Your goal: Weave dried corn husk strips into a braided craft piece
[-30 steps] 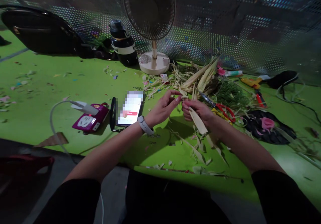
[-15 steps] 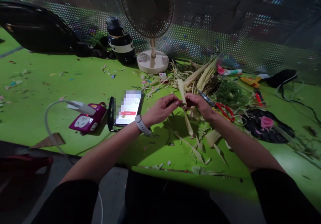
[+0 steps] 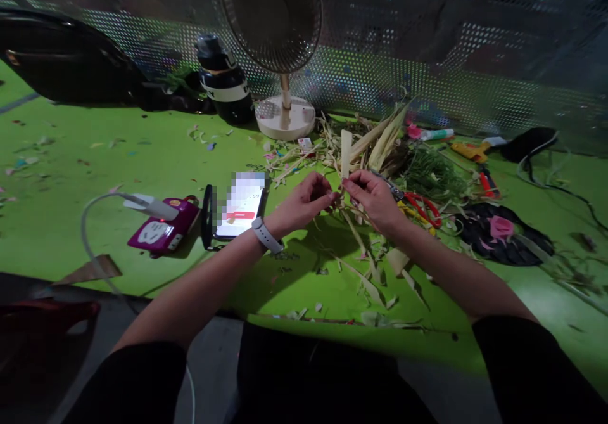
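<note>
The green worktop (image 3: 156,148) extends past the left and right of the view; a perforated metal panel (image 3: 403,37) stands along its rear edge. A black bag (image 3: 71,63) lies toward the rear edge, at left. A desk fan (image 3: 278,44) stands near the rear edge, with a black bottle (image 3: 230,88) upright just to its left. To the right of the fan base, a pile of dried corn husks (image 3: 382,142) lies toward the rear edge. A black ridged disc (image 3: 468,229) carrying a pink flower (image 3: 501,227) lies toward the right.

Both hands work over the middle of the worktop, between the husk pile and the front edge. The right hand (image 3: 373,202) clamps a pale corn husk strip (image 3: 346,151) between thumb and fingers; the strip points upright. The left hand (image 3: 306,203) has thumb and index finger pinched together on the lower part of the same husk work.

A smartphone (image 3: 242,212) leans left of the left wrist. A purple socket adapter (image 3: 180,220) lies farther left, toward the front edge. Red-handled scissors (image 3: 427,212) lie just beyond the right forearm. A grey-white watch (image 3: 267,236) encircles the left wrist.
</note>
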Motion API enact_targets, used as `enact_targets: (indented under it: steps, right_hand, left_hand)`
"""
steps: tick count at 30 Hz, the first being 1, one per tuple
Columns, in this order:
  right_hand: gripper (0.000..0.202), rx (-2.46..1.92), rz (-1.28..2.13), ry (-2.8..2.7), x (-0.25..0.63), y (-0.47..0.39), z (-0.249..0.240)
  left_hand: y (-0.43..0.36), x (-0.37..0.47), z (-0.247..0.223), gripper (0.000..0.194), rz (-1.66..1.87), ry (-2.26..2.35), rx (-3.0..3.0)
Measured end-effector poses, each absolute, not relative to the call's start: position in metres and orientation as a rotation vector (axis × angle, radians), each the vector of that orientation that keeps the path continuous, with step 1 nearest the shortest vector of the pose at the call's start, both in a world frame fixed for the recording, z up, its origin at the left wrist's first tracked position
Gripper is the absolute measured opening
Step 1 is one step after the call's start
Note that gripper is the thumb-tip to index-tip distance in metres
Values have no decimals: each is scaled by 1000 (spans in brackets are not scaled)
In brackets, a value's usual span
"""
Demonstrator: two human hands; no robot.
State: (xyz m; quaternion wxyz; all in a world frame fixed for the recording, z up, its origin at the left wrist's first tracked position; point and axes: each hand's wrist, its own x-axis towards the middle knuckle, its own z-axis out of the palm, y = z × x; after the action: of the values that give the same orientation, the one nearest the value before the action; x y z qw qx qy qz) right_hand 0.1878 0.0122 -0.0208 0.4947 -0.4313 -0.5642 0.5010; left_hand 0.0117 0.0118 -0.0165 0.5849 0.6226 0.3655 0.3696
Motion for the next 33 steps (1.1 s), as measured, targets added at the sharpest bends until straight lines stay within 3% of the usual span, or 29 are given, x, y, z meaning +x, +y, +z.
enact_targets:
  steps: [11,16,19,27,33]
  right_hand:
    - [26,-1149,999,-1396,190,13,-22]
    - [52,-1238,1566,-1581,208,19,4]
    - [45,-1198,1672,-1888,219,18,17]
    - [34,-1069,560,-2273,227,32,10]
    - [16,-984,-176,-1778,231,17,31]
  left_hand:
    - [5,17,-20,34,621,735,1343]
    - [5,19,-19,36,743,741,1215]
    - [8,18,-19,36,805,800,1197]
    - [10,16,-19,30,845,822,1180]
    - [16,19,-23,20,956,739,769]
